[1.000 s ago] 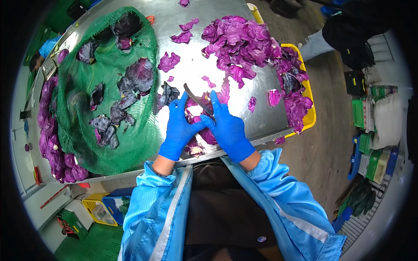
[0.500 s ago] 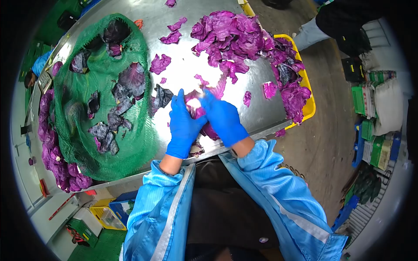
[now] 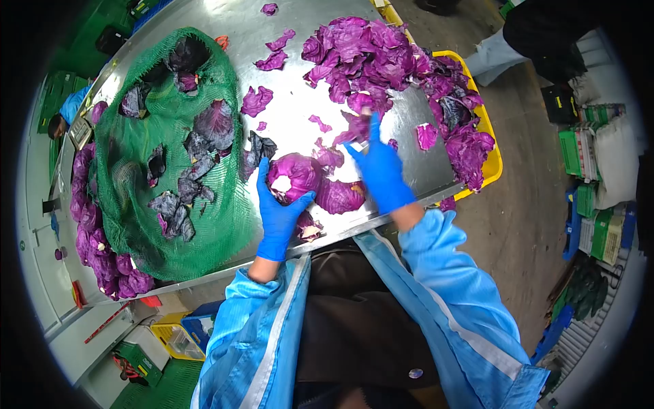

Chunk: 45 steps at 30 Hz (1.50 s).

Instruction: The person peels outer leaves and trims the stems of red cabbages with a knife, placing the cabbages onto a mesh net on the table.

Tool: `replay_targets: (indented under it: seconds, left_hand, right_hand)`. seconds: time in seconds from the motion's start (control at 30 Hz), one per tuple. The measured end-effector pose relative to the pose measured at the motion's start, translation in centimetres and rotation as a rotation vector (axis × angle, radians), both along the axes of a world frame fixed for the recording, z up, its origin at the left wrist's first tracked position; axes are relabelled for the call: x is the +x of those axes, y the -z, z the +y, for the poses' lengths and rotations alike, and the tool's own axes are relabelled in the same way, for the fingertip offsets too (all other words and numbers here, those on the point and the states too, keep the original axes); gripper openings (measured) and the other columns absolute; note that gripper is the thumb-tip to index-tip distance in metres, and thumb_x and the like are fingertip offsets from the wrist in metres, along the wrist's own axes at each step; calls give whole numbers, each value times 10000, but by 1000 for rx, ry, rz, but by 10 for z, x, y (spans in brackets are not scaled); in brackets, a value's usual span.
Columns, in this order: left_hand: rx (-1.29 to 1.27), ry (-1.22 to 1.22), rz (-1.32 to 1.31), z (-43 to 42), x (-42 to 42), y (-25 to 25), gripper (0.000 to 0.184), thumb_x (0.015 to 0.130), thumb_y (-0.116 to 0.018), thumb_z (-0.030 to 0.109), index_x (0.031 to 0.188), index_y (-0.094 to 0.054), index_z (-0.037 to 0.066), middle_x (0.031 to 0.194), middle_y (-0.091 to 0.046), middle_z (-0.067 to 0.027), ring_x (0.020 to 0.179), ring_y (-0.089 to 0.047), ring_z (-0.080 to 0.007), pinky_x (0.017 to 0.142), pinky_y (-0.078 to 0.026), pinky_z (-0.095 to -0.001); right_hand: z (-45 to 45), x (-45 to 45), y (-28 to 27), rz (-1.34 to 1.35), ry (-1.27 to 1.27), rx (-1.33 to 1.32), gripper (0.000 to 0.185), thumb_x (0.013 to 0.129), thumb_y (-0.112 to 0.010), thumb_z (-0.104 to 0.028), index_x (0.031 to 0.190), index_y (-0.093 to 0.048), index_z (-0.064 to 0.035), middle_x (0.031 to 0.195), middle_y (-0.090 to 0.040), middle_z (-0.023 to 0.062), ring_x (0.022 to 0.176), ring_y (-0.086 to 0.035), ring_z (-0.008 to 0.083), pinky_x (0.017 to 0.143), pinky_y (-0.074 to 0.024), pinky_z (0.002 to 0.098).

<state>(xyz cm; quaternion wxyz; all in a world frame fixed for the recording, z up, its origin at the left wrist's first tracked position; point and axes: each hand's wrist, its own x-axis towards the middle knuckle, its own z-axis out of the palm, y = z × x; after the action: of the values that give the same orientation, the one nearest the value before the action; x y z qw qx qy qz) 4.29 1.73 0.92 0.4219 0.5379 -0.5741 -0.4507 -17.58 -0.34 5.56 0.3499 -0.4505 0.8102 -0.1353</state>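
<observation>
A red cabbage (image 3: 297, 173) with its pale cut stem facing the near left rests on the metal table. My left hand (image 3: 278, 221), in a blue glove, is wrapped round its left and near side. To the right, my gloved right hand (image 3: 385, 178) is off the cabbage with index finger and thumb spread apart. A loose purple leaf (image 3: 355, 128) lies just beyond its fingertips; whether they touch it is unclear. Between the hands sits another purple cabbage piece (image 3: 340, 196), partly behind the held head. A small trimmed piece (image 3: 310, 228) with a white end is near the table edge.
A green mesh bag (image 3: 129, 225) with dark leaves covers the table's left part. Whole red cabbages (image 3: 102, 255) line the left edge. A heap of purple leaves (image 3: 368, 58) reaches a yellow crate (image 3: 492, 167) at right. Another person's leg (image 3: 492, 56) shows at upper right.
My right hand has left the cabbage and moved right and away from me, its fingers spreading. My left hand keeps hold of the cabbage, which now shows more fully.
</observation>
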Motion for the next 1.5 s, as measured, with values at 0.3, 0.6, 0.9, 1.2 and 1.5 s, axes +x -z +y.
replay_targets:
  seconds: [0.3, 0.6, 0.9, 1.2, 1.5]
  left_hand:
    - [39, -5, -44, -12, -1, -2, 1066, 565, -909, 162, 1429, -301, 21, 1385, -408, -156, 1271, -425, -266, 1091, -347, -375]
    - [90, 207, 138, -33, 18, -14, 1063, 548, -891, 103, 1442, -318, 48, 1406, -424, -128, 1268, -448, -254, 1085, -368, -369]
    - [-47, 210, -71, -18, 7, -3, 1077, 643, -782, 88, 1499, -132, 19, 1529, -217, -177, 1400, -270, -316, 1123, -304, -404]
    - [-82, 159, -308, -40, -38, -4, 1025, 679, -849, 275, 1440, -234, -30, 1390, -363, -215, 1302, -373, -337, 1104, -298, -421]
    - [-70, 105, -449, -28, -47, -4, 997, 634, -864, 233, 1414, -288, 1, 1339, -403, -217, 1263, -406, -366, 1074, -335, -423]
  right_hand:
    - [20, 49, 31, -663, -95, -345, 547, 791, -655, -119, 1320, -519, -83, 804, -638, 137, 715, -634, 178, 682, -517, 316]
    - [34, -32, 45, 70, -228, -89, 482, 795, -663, -95, 1269, -577, -104, 1036, -677, 102, 723, -654, 144, 674, -518, 278]
    - [4, 16, 44, -577, -278, -579, 571, 842, -710, -350, 1321, -527, -98, 1154, -643, 112, 1056, -632, 243, 899, -485, 336]
    - [16, 22, 17, 165, -435, -313, 809, 896, -524, -540, 1499, -210, -103, 814, -659, 144, 557, -625, 292, 485, -486, 389]
    - [-10, 19, 35, 235, -438, -307, 592, 934, -500, -475, 1387, -432, -100, 800, -669, 150, 623, -655, 317, 517, -500, 439]
